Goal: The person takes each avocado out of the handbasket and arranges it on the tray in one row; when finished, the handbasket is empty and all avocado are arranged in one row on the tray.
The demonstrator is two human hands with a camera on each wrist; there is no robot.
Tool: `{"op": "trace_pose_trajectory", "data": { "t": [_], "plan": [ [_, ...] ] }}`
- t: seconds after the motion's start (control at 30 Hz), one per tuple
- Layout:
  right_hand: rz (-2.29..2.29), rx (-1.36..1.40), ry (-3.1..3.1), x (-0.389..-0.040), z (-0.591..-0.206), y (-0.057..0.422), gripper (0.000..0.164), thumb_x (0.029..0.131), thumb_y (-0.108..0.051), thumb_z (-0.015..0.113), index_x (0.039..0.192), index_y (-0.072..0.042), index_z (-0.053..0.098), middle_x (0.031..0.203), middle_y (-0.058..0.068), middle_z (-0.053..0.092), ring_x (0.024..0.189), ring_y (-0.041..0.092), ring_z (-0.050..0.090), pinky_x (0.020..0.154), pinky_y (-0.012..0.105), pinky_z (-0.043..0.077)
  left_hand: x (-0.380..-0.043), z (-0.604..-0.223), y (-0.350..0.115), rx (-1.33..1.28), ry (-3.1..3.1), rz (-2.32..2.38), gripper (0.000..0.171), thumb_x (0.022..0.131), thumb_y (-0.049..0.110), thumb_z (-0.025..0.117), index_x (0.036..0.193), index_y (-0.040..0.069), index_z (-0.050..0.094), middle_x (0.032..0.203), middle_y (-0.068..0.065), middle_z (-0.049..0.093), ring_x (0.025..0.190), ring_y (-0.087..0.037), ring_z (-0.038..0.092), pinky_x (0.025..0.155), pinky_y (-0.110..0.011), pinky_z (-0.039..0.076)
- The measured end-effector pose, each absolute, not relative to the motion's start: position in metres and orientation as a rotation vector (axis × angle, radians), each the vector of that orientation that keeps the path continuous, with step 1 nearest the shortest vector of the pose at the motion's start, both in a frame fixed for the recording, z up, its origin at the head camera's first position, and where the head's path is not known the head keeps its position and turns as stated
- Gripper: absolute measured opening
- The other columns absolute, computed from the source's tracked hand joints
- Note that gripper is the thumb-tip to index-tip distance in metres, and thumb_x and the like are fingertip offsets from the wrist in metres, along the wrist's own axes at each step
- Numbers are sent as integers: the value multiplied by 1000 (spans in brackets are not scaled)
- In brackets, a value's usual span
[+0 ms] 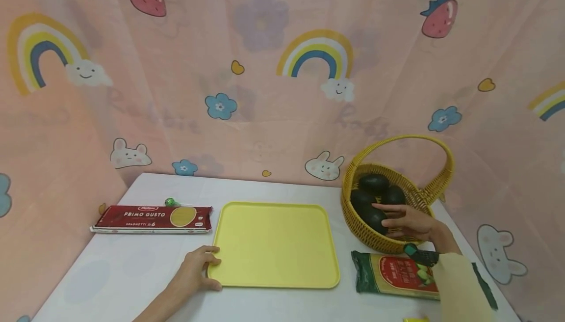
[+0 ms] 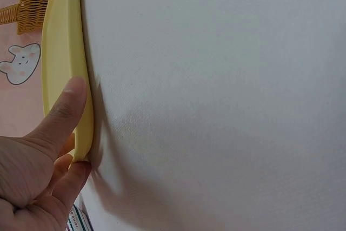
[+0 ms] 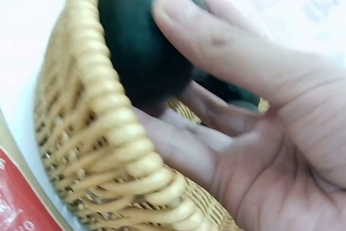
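My left hand (image 1: 194,269) holds the near left corner of a yellow rectangular tray (image 1: 275,246). In the left wrist view, its thumb lies on the rim and the other fingers bend around the corner. On the right, my right hand (image 1: 412,224) reaches inside a woven basket (image 1: 359,231) with a tall handle. It grips a dark green avocado (image 3: 138,36), thumb on top and fingers around the far side and below. Other dark avocados (image 1: 373,182) lie beside it in the basket. Part of the held one is hidden by the fingers.
A red spaghetti pack (image 1: 154,219) lies left of the tray, with a green-wrapped lollipop (image 1: 171,202) behind it. In front of the basket is a green and red food packet (image 1: 397,274), partly under the right sleeve. Something yellow (image 1: 416,319) shows at the bottom edge.
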State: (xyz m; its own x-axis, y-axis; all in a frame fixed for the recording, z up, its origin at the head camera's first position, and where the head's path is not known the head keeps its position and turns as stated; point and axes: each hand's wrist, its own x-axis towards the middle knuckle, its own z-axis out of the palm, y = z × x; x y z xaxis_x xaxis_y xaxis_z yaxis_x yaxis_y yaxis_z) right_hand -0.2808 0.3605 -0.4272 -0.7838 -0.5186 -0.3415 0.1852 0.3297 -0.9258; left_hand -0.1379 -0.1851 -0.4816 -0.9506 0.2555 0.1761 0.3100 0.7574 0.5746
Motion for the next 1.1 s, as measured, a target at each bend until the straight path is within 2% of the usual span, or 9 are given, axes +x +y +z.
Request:
{"op": "trace_pose_trajectory", "data": {
  "t": [0.17,0.27,0.33,0.47,0.53,0.6,0.7,0.87,1.1],
  "plan": [
    [-1548,-263,2071,-273,-424,357,56,95,-11,59,147,-10,36,149,40,-3,129,51,33,90,50,52,-137,-483,-186,-467,-2852,-971,52,45,22,92,87,-1,73,109,-14,66,102,-37,62,88,-46,52],
    [-1595,-253,2104,-265,-421,356,57,95,-11,59,147,-10,35,149,40,-2,132,58,19,89,49,52,-136,-483,-186,-465,-2850,-981,51,46,22,92,87,-1,73,109,-14,66,102,-37,62,88,-46,52],
    [-1633,-262,2129,-259,-420,355,57,96,-12,58,148,-12,35,150,40,0,133,53,22,88,48,53,-136,-482,-186,-460,-2851,-985,51,46,21,92,87,-1,73,109,-14,66,102,-37,62,88,-47,51],
    [-1741,-304,2161,-246,-420,353,56,97,-9,55,148,-16,35,147,34,20,119,30,53,86,43,55,-136,-480,-185,-425,-2866,-985,50,45,20,92,87,-1,73,109,-14,66,103,-37,61,90,-49,50],
    [-1819,-313,2161,-241,-421,352,56,97,-6,54,148,-16,34,144,32,22,106,15,61,85,40,56,-136,-480,-184,-411,-2882,-979,50,46,19,92,87,-2,73,109,-14,66,104,-38,61,91,-49,49],
    [-1891,-314,2155,-236,-422,351,56,97,-5,54,148,-18,35,145,31,19,102,9,63,84,37,56,-137,-479,-183,-395,-2898,-981,50,46,18,92,88,-2,73,110,-14,66,104,-38,61,91,-50,49],
    [-1988,-328,2142,-230,-422,347,57,96,-3,55,147,-18,36,141,24,27,101,7,64,82,36,56,-138,-478,-183,-382,-2909,-984,50,46,18,92,88,-2,73,110,-14,65,105,-38,60,92,-50,49],
    [-2166,-418,2013,-221,-422,339,55,95,5,51,144,-17,43,120,-4,56,100,12,66,80,36,57,-137,-478,-182,-377,-2904,-989,50,45,17,92,87,-2,73,110,-14,65,105,-39,60,92,-51,48],
    [-2308,-397,1923,-208,-417,324,54,94,10,49,141,-17,48,120,-3,55,101,15,66,79,37,57,-138,-478,-182,-432,-2900,-936,49,46,19,93,87,-1,73,108,-13,65,102,-37,61,89,-50,50]
  ]
}}
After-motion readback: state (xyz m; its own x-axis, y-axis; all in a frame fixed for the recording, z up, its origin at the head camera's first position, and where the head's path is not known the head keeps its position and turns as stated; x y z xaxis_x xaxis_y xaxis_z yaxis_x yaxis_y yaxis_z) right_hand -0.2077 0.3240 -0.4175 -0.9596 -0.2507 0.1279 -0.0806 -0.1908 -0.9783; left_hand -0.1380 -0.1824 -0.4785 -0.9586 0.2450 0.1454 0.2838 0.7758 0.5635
